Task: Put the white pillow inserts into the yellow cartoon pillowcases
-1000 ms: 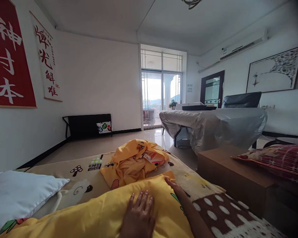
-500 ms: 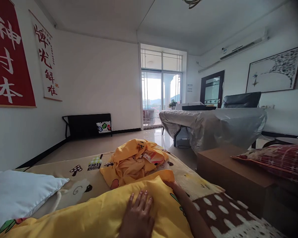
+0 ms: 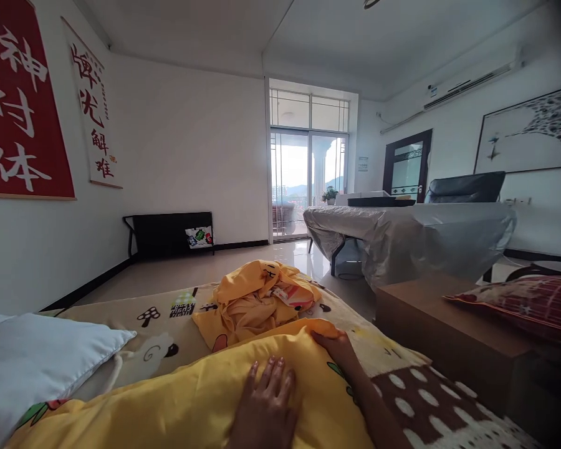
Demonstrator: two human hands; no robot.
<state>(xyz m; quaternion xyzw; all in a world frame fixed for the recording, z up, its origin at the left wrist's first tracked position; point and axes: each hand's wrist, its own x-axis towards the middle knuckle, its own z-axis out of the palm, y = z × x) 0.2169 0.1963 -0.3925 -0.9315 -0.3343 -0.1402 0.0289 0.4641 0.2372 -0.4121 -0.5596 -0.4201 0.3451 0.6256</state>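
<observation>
A yellow pillow (image 3: 187, 405) lies across the bed in front of me. My left hand (image 3: 266, 402) rests flat on top of it, fingers stretched out. My right hand (image 3: 336, 346) reaches to the pillow's far right corner, with its fingers curled on the edge of the yellow cover. Beyond the pillow a crumpled yellow cloth (image 3: 257, 299) with cartoon prints lies on the patterned bedsheet (image 3: 163, 312).
A white pillow (image 3: 37, 355) lies at the left. A wooden bench (image 3: 449, 330) with a red patterned cushion (image 3: 523, 302) stands to the right. Farther off are a plastic-covered table (image 3: 411, 234), a black rack (image 3: 168, 234) and glass balcony doors (image 3: 308, 181).
The view has shifted slightly right and up. My right hand has closed a little more onto the pillow's corner; my left hand stays flat on the pillow.
</observation>
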